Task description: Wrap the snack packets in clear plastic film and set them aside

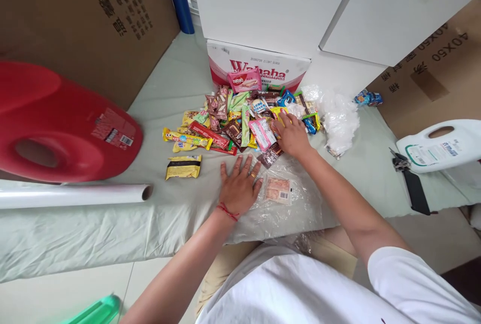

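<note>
A heap of wrapped snacks [235, 118] in several colours lies in front of a Wahaha carton. My right hand [293, 136] reaches onto the heap's right side, fingers spread over a yellow packet [278, 111]; whether it grips anything does not show. Beside that hand lie a pink-and-white packet [262, 133] and a brown cocoa packet [269, 156]. My left hand [239, 186] rests flat on the cloth with fingers apart, holding nothing. To its right, a small clear-wrapped pinkish packet [278, 190] lies on thin clear plastic film [300, 199]. Left of it is a yellow-and-black packet [183, 167].
The Wahaha carton [259, 61] and white panels stand behind the heap. Crumpled clear plastic [340, 118] lies to its right. A red jug [75, 128] and a film roll [75, 195] are at left; a white detergent bottle [443, 146] and black phone-like object [415, 191] at right.
</note>
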`<state>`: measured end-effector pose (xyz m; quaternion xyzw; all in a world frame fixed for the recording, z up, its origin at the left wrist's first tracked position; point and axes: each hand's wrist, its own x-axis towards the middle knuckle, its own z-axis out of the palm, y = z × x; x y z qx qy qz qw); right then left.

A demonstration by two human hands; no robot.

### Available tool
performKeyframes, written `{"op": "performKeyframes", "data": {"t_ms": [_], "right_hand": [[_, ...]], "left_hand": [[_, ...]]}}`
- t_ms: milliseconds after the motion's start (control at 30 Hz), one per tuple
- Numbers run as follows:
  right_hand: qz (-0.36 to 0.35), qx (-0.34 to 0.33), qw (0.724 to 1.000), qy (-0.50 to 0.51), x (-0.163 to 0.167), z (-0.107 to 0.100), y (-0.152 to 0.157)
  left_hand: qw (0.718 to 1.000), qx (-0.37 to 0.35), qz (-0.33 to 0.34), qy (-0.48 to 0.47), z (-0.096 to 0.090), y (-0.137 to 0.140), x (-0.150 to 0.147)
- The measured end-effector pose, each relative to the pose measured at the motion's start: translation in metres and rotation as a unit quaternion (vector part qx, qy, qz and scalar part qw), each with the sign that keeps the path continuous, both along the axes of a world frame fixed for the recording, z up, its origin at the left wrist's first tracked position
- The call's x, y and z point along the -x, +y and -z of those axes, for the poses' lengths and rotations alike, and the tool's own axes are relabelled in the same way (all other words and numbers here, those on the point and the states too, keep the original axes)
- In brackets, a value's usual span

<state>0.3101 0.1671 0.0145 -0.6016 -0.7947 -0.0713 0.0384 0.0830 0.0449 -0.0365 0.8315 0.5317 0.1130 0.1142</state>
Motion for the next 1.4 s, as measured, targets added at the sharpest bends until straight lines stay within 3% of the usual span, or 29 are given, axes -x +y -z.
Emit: {"op": "performKeyframes", "data": {"t_ms": [133,333,400,467,600,700,767,867,933,1067,1233,1400], "right_hand": [[0.030,-0.048,0.995,0.080,-0.009,-0.001,0.007],[0.071,-0.081,0.946,0.304,-0.045,-0.022,-0.002],[0.065,-0.009,0.900,0.432,-0.054,-0.035,-0.022],[0.036,0.114,0.847,0.517,-0.058,-0.047,-0.045],[-0.052,0.300,0.821,0.483,-0.049,-0.051,-0.084],[-0.108,0.363,0.827,0.416,-0.033,-0.036,-0.096],[-0.120,0.357,0.864,0.334,-0.022,-0.024,-0.101],[-0.087,0.242,0.948,0.190,-0.009,-0.017,-0.112],[-0.068,0.171,0.971,0.154,-0.001,-0.017,-0.124],[-0.091,0.174,0.970,0.145,0.017,-0.009,-0.157],[-0.047,0.147,0.981,0.115,0.030,0.013,-0.179],[-0.095,0.119,0.964,0.218,0.008,-0.016,-0.198]], "left_hand": [[1.000,0.000,-0.001,0.004,-0.001,0.000,0.000],[1.000,0.009,-0.004,0.005,-0.002,0.000,0.000],[1.000,0.011,-0.006,0.005,-0.002,0.000,-0.001],[1.000,0.011,-0.009,0.005,-0.001,0.000,-0.001],[1.000,0.013,-0.007,0.007,0.000,-0.001,-0.002],[1.000,0.008,-0.005,0.008,-0.001,-0.001,-0.002],[1.000,0.002,-0.005,0.005,-0.001,-0.001,-0.002],[1.000,-0.002,-0.007,-0.001,-0.001,-0.001,-0.003],[1.000,-0.001,-0.007,-0.002,-0.001,-0.001,-0.003],[1.000,0.001,-0.007,-0.001,-0.001,-0.002,-0.004],[1.000,0.008,-0.010,-0.001,-0.006,-0.001,-0.004],[0.997,0.010,-0.057,-0.045,-0.014,-0.002,0.002]]}}
